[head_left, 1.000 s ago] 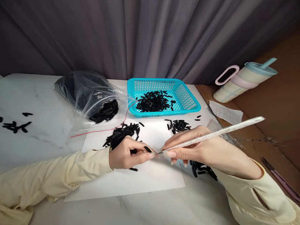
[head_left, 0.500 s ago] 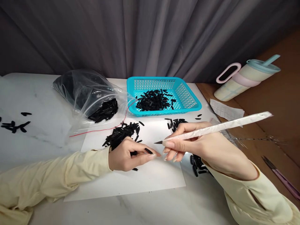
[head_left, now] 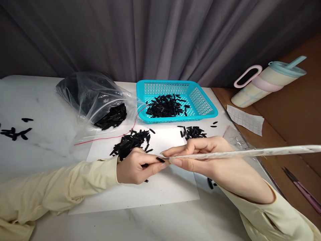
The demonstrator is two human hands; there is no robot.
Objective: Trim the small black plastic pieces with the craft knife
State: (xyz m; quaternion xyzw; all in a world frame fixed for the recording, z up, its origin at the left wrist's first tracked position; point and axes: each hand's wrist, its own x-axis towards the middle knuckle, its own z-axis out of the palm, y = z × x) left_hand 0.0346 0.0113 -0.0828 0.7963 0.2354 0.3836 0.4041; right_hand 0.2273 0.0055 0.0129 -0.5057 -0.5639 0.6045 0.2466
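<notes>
My left hand [head_left: 140, 166] pinches a small black elongated piece [head_left: 160, 160] between thumb and forefinger, above a sheet of white paper [head_left: 160, 190]. My right hand [head_left: 200, 155] is closed around a slim pointed tool with a white wrapped handle [head_left: 240, 153], perhaps a knife. Its dark tip meets the black piece or lies right against it; the fingers partly hide the contact. Both hands' fingertips are close together. Behind my left hand lies a heap of similar black pieces [head_left: 131, 142]. Another small heap [head_left: 194, 132] lies beyond my right hand.
At the back, a blue plastic basket [head_left: 214, 113] holds many black pieces. Left of it lies an open clear bag [head_left: 87, 97] of them, with a red string [head_left: 100, 140]. A tumbler [head_left: 263, 85], a printed slip [head_left: 244, 120] and pink-handled tweezers [head_left: 301, 189] are on the right.
My right hand has moved slightly left and turned the pointed tool flatter, bringing its tip from a gap to the black piece. My left hand keeps its pinch almost in place.
</notes>
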